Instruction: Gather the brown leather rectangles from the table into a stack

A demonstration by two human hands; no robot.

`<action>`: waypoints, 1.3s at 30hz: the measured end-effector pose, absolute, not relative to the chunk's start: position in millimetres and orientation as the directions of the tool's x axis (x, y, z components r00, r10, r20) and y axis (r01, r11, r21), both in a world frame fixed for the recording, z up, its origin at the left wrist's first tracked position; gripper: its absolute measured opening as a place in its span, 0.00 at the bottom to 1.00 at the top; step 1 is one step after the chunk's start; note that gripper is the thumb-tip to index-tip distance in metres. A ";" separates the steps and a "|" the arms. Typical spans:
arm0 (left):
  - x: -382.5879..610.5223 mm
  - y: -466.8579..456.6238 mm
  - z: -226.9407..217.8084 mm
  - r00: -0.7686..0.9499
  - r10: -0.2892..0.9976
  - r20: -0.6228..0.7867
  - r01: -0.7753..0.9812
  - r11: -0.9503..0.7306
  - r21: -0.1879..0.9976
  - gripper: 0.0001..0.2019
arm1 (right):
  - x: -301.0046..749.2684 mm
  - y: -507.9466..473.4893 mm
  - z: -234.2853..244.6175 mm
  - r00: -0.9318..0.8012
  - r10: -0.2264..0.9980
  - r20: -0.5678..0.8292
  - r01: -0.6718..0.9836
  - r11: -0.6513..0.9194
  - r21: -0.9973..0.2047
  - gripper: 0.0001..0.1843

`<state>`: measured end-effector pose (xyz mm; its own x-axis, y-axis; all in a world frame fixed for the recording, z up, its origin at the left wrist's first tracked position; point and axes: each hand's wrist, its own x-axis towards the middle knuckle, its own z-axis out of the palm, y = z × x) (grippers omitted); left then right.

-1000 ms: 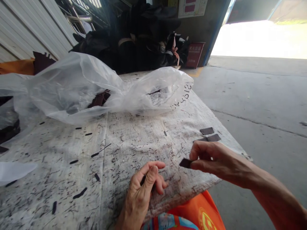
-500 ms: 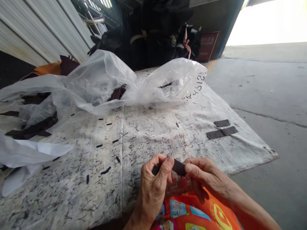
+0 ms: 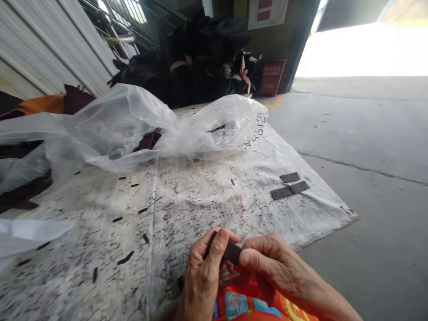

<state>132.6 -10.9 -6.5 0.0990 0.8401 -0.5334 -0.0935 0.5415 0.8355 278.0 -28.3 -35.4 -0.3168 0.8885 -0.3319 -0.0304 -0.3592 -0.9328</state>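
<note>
Between my hands is a small dark brown strip (image 3: 232, 253), flat and looking like fabric or leather. My left hand (image 3: 207, 263) closes on its left part, with the thumb pressed on top. The thumb and fingers of my right hand (image 3: 267, 256) pinch its right end. Part of the strip is hidden behind my left thumb and fingers. Three similar dark pieces lie flat to the right on the white cloth; one small piece (image 3: 290, 177) is a little behind the other two, which lie end to end (image 3: 290, 190).
A cloth-covered table (image 3: 207, 200) is littered with thread bits and dark scraps (image 3: 125, 257). Clear plastic bags (image 3: 123, 129) holding dark pieces lie along its back. A white sheet (image 3: 30, 234) is at left. Black bundles (image 3: 187, 67) are piled behind; concrete floor (image 3: 377, 214) extends right.
The view has shifted, so the table and bags appear farther left and lower. Both hands keep hold of the strip, and my right hand sits slightly closer to my left.
</note>
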 end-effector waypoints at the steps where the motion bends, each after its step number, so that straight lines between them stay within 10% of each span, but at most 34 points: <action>1: 133.0 -9.6 -7.5 0.091 0.847 -0.523 -0.115 0.531 0.840 0.16 | 289.3 -25.1 -34.9 -0.222 0.931 -0.291 0.117 -0.271 -0.955 0.23; 6: 138.1 -1.5 -11.4 0.162 0.814 -0.557 -0.331 0.577 0.747 0.11 | 358.9 -2.4 -43.6 0.075 0.981 0.181 0.868 0.025 -0.495 0.13; 11: 143.1 3.9 -13.5 0.253 0.740 -0.623 -0.523 0.647 0.555 0.10 | 387.2 8.5 -53.3 -0.118 0.976 0.181 0.986 0.137 -0.097 0.17; 25: 143.2 10.1 -22.0 0.290 0.737 -0.610 -0.533 0.654 0.537 0.12 | 408.9 37.7 -39.4 -0.328 0.945 -0.012 0.928 0.320 -0.190 0.12; 39: 138.2 10.0 -23.7 0.419 0.717 -0.557 -0.600 0.679 0.423 0.16 | 411.3 32.9 -45.0 -0.309 0.948 0.076 0.921 0.319 -0.225 0.14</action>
